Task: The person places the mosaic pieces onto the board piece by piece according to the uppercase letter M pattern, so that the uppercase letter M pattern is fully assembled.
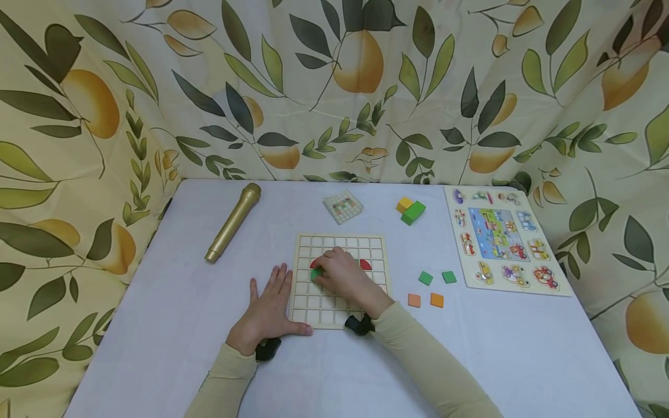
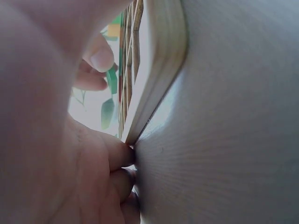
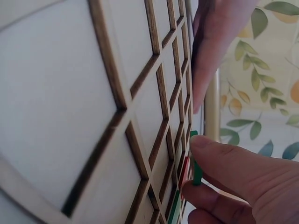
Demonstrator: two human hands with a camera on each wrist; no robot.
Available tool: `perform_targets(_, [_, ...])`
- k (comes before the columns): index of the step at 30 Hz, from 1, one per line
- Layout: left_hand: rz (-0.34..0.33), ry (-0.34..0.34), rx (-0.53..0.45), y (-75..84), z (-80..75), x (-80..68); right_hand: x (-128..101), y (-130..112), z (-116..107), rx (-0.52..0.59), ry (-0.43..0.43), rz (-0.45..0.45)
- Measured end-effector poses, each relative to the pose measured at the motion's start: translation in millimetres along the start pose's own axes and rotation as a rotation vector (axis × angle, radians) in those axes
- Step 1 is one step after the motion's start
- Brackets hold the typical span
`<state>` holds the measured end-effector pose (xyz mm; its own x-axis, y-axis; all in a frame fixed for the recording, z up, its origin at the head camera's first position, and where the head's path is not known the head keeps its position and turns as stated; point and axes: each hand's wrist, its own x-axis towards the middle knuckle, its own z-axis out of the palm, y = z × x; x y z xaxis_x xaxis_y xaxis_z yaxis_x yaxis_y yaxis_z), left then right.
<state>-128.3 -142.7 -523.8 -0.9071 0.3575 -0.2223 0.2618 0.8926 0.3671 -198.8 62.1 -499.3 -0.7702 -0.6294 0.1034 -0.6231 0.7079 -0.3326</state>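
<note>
A wooden grid board lies on the white table. My right hand is over its upper middle and pinches a small green tile on edge between thumb and fingers, close to the grid. In the right wrist view a red piece and another green piece sit in cells just beyond. A rounded red piece shows to the right of this hand. My left hand rests flat along the board's left edge, fingers straight, thumb at the near left corner.
Right of the board lie two green tiles and two orange tiles. Behind them are a yellow block and a green block. A patterned grid card, a gold microphone-shaped tube and a picture puzzle board lie farther out.
</note>
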Motion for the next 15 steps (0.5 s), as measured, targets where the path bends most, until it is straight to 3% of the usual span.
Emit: perform_targets(15, [-0.001, 0.009, 0.001, 0.4, 0.1, 0.7, 3.0, -3.9, 2.7, -0.054, 0.001, 0.023])
